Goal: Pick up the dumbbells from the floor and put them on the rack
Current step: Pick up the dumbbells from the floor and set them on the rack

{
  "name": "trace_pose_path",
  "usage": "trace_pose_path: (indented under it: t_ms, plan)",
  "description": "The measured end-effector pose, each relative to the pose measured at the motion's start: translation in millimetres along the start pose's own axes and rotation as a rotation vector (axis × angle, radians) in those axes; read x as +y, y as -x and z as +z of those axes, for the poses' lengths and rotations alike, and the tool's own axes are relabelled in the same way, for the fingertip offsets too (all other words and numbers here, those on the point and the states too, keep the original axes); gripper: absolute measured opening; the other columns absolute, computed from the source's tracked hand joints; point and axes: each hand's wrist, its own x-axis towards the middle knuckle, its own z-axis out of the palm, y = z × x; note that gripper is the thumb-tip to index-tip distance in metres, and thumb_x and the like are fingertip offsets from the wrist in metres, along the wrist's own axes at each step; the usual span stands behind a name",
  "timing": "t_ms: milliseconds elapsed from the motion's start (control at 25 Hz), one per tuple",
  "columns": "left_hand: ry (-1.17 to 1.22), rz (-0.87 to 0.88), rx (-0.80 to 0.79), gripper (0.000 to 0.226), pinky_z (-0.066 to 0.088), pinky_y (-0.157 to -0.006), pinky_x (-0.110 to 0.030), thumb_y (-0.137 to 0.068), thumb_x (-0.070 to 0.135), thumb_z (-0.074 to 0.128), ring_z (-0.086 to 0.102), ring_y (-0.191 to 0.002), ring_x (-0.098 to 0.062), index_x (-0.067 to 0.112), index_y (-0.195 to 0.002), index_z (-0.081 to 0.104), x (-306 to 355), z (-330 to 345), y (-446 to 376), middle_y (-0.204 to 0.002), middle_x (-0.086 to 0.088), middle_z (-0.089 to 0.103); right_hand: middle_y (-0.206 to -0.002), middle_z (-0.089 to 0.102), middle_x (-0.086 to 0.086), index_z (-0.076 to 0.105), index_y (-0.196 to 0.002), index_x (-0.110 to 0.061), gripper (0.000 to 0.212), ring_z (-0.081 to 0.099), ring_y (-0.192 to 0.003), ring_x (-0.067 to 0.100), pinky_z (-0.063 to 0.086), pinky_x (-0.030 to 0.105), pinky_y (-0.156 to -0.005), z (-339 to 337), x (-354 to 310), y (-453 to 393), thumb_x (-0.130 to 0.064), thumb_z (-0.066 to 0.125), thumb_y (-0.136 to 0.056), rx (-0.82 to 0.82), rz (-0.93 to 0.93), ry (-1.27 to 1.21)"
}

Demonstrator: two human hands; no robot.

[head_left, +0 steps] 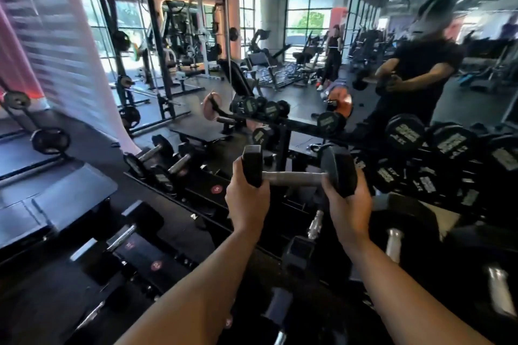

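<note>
A black hex dumbbell [294, 176] with a bare metal handle hangs level above the rack, held at both ends. My left hand [246, 199] cups its left head from below. My right hand [346, 204] cups its right head the same way. Under it runs the black tiered dumbbell rack [196, 190], with round red weight labels on its shelves. Several dumbbells [157, 159] lie in the rack's upper left slots, and larger ones [403, 134] fill the right side.
A mirror wall [280, 64] stands right behind the rack and reflects the gym, benches, a squat rack and a person in black. More dumbbells [392, 241] lie on the lower shelves near me. A black bench pad [56, 199] sits at the left.
</note>
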Motion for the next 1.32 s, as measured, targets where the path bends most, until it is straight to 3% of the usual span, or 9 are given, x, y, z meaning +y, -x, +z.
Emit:
trace_pose_path:
  t_ms: [120, 240, 320, 440, 560, 640, 960, 1080, 1320]
  plan:
    - [-0.01, -0.022, 0.121, 0.045, 0.038, -0.052, -0.002, -0.084, 0.016, 0.072, 0.054, -0.061, 0.007, 0.026, -0.124, 0.057, -25.0, -18.3, -53.2, -0.073, 0.02, 0.054, -0.118, 0.07, -0.005, 0.058, -0.133, -0.028, 0.056, 0.064, -0.113, 0.011, 0.05, 0.04, -0.1, 74.8, 12.6, -24.3, -0.041, 0.076, -0.082, -0.063, -0.032, 0.035]
    - [-0.031, -0.064, 0.218, 0.044, 0.043, -0.059, -0.019, -0.083, 0.014, 0.071, 0.064, -0.073, -0.015, 0.021, -0.125, 0.057, -55.7, -34.1, -109.9, -0.078, 0.015, 0.059, -0.116, 0.071, -0.005, 0.06, -0.131, -0.025, 0.055, 0.065, -0.111, 0.01, 0.052, 0.04, -0.098, 155.1, 24.8, -47.1, -0.04, 0.077, -0.082, -0.171, -0.037, 0.019]
    - [-0.026, -0.088, 0.285, 0.045, 0.043, -0.066, -0.021, -0.083, 0.01, 0.07, 0.067, -0.081, -0.014, 0.018, -0.126, 0.056, -72.9, -43.6, -147.3, -0.09, 0.005, 0.065, -0.117, 0.07, -0.008, 0.06, -0.13, -0.025, 0.053, 0.065, -0.11, 0.006, 0.052, 0.037, -0.098, 205.9, 33.3, -63.0, -0.036, 0.079, -0.081, -0.222, -0.047, 0.014]
    - [-0.011, -0.153, 0.359, 0.045, 0.044, -0.064, -0.007, -0.085, 0.006, 0.068, 0.059, -0.072, 0.001, 0.017, -0.126, 0.055, -102.1, -51.1, -198.9, -0.099, 0.003, 0.065, -0.116, 0.07, -0.014, 0.062, -0.128, -0.025, 0.049, 0.063, -0.109, -0.003, 0.05, 0.022, -0.096, 274.6, 42.6, -82.8, -0.03, 0.08, -0.082, -0.346, -0.024, 0.007]
    - [-0.004, -0.221, 0.384, 0.046, 0.051, -0.085, -0.03, -0.085, 0.011, 0.069, 0.064, -0.093, -0.015, 0.019, -0.127, 0.055, -140.8, -55.8, -249.7, -0.106, 0.003, 0.069, -0.112, 0.069, -0.017, 0.065, -0.124, -0.025, 0.044, 0.061, -0.104, -0.012, 0.044, 0.005, -0.088, 335.8, 56.1, -99.6, -0.026, 0.08, -0.083, -0.435, -0.037, 0.056]
    - [-0.008, -0.268, 0.404, 0.046, 0.052, -0.09, -0.04, -0.085, 0.015, 0.069, 0.065, -0.095, -0.018, 0.02, -0.128, 0.054, -164.7, -53.5, -274.5, -0.107, 0.003, 0.068, -0.109, 0.069, -0.018, 0.065, -0.12, -0.029, 0.041, 0.061, -0.1, -0.014, 0.044, 0.006, -0.087, 367.6, 67.0, -109.5, -0.027, 0.08, -0.082, -0.488, -0.02, 0.09]
    - [0.068, -0.467, 0.452, 0.046, 0.056, -0.09, -0.041, -0.087, 0.02, 0.07, 0.067, -0.099, -0.016, 0.027, -0.128, 0.05, -233.6, -6.4, -307.7, -0.113, 0.008, 0.063, -0.101, 0.063, -0.035, 0.063, -0.121, -0.032, 0.048, 0.056, -0.099, -0.021, 0.042, 0.004, -0.091, 421.6, 122.3, -153.5, -0.017, 0.081, -0.079, -0.684, -0.012, 0.242]
    - [0.074, -0.578, 0.453, 0.055, 0.055, -0.092, -0.045, -0.085, 0.02, 0.071, 0.067, -0.104, -0.019, 0.024, -0.133, 0.046, -247.3, 18.9, -303.0, -0.121, 0.006, 0.061, -0.11, 0.068, -0.021, 0.064, -0.122, -0.033, 0.051, 0.062, -0.107, -0.004, 0.046, 0.019, -0.096, 423.2, 147.5, -171.5, -0.022, 0.084, -0.076, -0.753, 0.024, 0.326]
    - [0.061, -0.796, 0.418, 0.073, 0.047, -0.102, -0.044, -0.089, 0.011, 0.071, 0.055, -0.125, -0.028, 0.013, -0.15, 0.031, -265.2, 55.6, -293.3, -0.15, -0.005, 0.043, -0.105, 0.07, -0.017, 0.065, -0.12, -0.033, 0.052, 0.064, -0.099, -0.002, 0.048, 0.016, -0.089, 430.1, 192.6, -186.7, -0.022, 0.084, -0.073, -0.895, 0.108, 0.447]
